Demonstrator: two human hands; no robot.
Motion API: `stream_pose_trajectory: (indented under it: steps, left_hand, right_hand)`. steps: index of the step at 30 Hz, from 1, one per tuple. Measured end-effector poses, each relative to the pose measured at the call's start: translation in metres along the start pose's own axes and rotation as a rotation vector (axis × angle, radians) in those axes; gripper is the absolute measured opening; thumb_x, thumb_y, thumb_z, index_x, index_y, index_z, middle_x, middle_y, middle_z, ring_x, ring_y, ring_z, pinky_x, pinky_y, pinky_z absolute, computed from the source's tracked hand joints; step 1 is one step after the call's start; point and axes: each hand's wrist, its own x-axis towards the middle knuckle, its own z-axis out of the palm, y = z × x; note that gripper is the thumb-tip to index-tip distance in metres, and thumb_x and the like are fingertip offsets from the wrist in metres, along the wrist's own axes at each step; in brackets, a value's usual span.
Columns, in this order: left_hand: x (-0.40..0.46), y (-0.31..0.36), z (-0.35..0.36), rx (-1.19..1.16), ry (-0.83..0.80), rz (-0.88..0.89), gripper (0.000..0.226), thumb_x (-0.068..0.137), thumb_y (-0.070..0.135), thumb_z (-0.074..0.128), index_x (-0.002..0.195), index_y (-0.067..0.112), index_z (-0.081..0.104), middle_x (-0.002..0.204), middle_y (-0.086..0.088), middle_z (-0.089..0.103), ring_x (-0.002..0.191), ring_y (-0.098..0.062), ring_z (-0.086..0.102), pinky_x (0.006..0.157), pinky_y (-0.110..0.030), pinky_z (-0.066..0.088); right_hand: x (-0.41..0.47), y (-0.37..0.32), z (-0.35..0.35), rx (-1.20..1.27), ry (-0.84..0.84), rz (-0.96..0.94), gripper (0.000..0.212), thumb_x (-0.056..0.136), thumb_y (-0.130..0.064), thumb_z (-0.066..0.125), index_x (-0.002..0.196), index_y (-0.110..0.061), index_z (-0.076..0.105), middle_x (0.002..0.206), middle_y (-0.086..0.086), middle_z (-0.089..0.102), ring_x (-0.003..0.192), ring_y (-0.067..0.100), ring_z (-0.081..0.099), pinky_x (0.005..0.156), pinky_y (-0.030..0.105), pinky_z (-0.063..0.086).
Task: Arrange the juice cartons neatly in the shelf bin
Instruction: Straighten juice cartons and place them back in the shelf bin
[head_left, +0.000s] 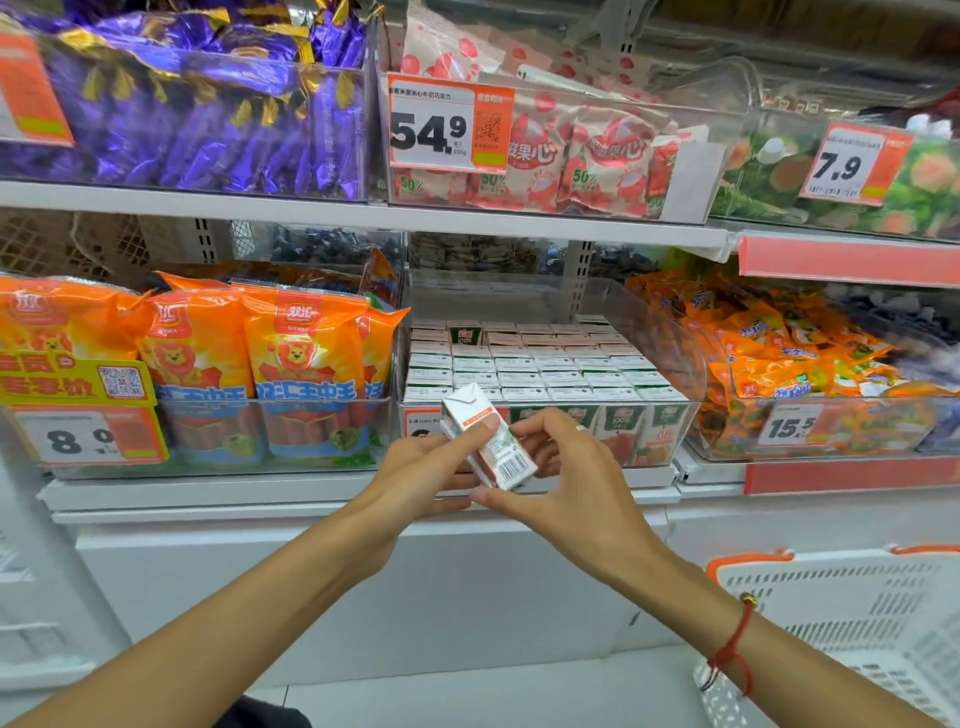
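Nearest, a white slotted basket (852, 613) with an orange rim sits at 4 o'clock. Both hands meet at centre on one carton (488, 441), held tilted in front of the bin's (670, 358) front wall: the left hand (421, 467) has its thumb on the side with an orange strip, the right hand (566, 478) has fingers (535, 423) and thumb clamped around its lower end, where a barcode shows. A red cord circles the right wrist.

Behind, the clear bin holds the cartons (530, 364) in tight upright rows, "100%" printed on the green fronts; one green carton (464, 332) stands above the back rows at 12 o'clock. Above the rows the bin is open.

At 9 o'clock, orange lion bags (301, 343) carry tag "8.0". At 3 o'clock, orange packets (779, 343) are tagged "15.5". The upper shelf shows "54.9" (441, 127) and "7.9" (844, 163).
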Motion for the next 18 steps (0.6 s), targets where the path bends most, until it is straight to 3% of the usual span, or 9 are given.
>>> stream_pose_trajectory:
  steps: [4, 7, 13, 18]
  left_hand:
    - [0.001, 0.003, -0.008, -0.046, -0.024, -0.05, 0.04, 0.079, 0.059, 0.065, 0.092, 0.022, 0.074, 0.087, 0.003, 0.077, 0.081, -0.006, 0.073, 0.06, -0.018, 0.057]
    - [0.002, 0.004, -0.011, -0.125, -0.063, -0.058, 0.042, 0.076, 0.059, 0.065, 0.091, 0.022, 0.076, 0.093, -0.002, 0.077, 0.088, -0.01, 0.073, 0.065, -0.022, 0.059]
    - [0.004, 0.006, -0.005, -0.324, -0.135, -0.107, 0.028, 0.093, 0.036, 0.06, 0.11, 0.015, 0.064, 0.1, -0.009, 0.076, 0.093, -0.019, 0.073, 0.072, -0.026, 0.06]
    - [0.001, 0.006, -0.002, -0.269, -0.233, -0.06, 0.033, 0.094, 0.033, 0.06, 0.117, 0.009, 0.066, 0.108, -0.01, 0.074, 0.101, -0.019, 0.071, 0.074, -0.022, 0.058]
  right_hand:
    - [0.006, 0.0, -0.013, 0.336, -0.13, 0.08, 0.026, 0.082, -0.029, 0.076, 0.104, -0.039, 0.067, 0.096, -0.011, 0.069, 0.089, 0.007, 0.063, 0.078, 0.018, 0.05]
    - [0.008, 0.0, -0.02, 0.409, -0.183, 0.077, 0.023, 0.087, -0.03, 0.069, 0.105, -0.045, 0.068, 0.102, -0.019, 0.071, 0.095, -0.001, 0.065, 0.08, 0.011, 0.049]
    - [0.005, 0.0, -0.016, 0.252, -0.09, 0.043, 0.026, 0.086, -0.024, 0.072, 0.111, -0.031, 0.072, 0.108, -0.013, 0.068, 0.1, 0.005, 0.064, 0.091, 0.031, 0.054]
    - [0.0, -0.007, -0.015, 0.127, -0.101, -0.09, 0.025, 0.082, -0.024, 0.076, 0.106, -0.032, 0.073, 0.106, -0.013, 0.063, 0.101, 0.003, 0.06, 0.089, 0.025, 0.05]
